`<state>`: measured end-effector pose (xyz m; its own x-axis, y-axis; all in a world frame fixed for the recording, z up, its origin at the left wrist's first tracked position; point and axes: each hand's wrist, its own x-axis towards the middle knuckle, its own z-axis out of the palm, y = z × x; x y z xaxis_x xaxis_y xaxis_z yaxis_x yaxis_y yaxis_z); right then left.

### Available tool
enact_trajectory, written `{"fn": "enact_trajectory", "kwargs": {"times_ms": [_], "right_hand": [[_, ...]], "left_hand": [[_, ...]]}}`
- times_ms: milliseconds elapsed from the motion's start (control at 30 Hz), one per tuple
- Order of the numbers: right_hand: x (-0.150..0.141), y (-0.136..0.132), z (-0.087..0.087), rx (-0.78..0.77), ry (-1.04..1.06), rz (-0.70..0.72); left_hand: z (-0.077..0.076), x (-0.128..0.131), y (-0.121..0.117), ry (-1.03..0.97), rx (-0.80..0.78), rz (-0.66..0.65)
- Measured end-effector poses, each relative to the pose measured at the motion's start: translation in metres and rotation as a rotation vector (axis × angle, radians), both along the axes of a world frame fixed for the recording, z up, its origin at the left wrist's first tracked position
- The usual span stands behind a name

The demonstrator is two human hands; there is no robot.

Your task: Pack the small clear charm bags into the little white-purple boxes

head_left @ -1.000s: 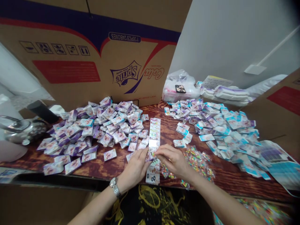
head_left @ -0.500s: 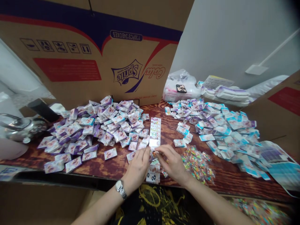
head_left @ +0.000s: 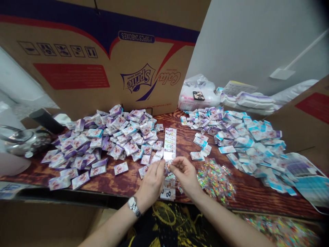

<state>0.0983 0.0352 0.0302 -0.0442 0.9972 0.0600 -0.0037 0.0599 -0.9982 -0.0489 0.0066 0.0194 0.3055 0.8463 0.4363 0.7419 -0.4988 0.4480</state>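
My left hand [head_left: 152,180], with a watch on its wrist, and my right hand [head_left: 185,175] meet over a strip of printed sticker sheets [head_left: 169,140] near the table's front edge. Between their fingertips is a small printed box [head_left: 166,168], mostly covered by the left fingers. The right thumb and forefinger pinch at the box's right end; whether they also hold a candy packet is too small to tell. Just right of my right hand lies a heap of clear packets of colourful candy [head_left: 217,181]. A single small box [head_left: 121,168] lies to the left.
A big pile of filled-looking small boxes [head_left: 123,137] covers the left, flatter cartons [head_left: 239,137] the right. Behind stands a large cardboard box [head_left: 77,99]. A metal kettle [head_left: 27,140] is at far left, a phone [head_left: 198,95] on a plastic bag at the back.
My right hand has shifted slightly left and its fingers have drawn in closer to the small box. My left hand stays nearly in place, holding it.
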Motion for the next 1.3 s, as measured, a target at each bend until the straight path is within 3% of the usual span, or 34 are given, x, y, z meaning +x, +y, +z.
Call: {"fn": "enact_trajectory", "kwargs": {"times_ms": [133,233,400,533,767,933,1067,1300], "right_hand": [[-0.005,-0.004,-0.002,0.004,-0.005,-0.024],[-0.002,-0.008,0.003,0.071,-0.168,0.037],[0.017,-0.012,0.019,0.370,-0.614,0.177],[0.028,-0.006,0.031,0.532,-0.749,0.294],[0.025,0.004,0.042,0.431,-0.616,0.307],[0.018,0.001,0.022,0.181,-0.415,0.130],[0.008,-0.008,0.012,0.139,-0.246,-0.008],[-0.001,-0.012,0.020,0.152,-0.181,0.118]], "left_hand": [[-0.003,0.000,0.002,0.030,0.018,-0.015],[-0.004,-0.001,0.002,0.024,0.020,-0.038],[0.001,-0.005,0.001,-0.017,-0.020,-0.013],[0.008,-0.005,0.002,-0.082,-0.087,-0.049],[0.019,-0.001,0.002,-0.217,-0.169,-0.117],[0.017,0.001,0.001,-0.214,-0.113,-0.132],[0.013,0.002,0.001,-0.177,-0.034,-0.084],[0.012,-0.002,0.001,-0.107,-0.014,-0.012]]}}
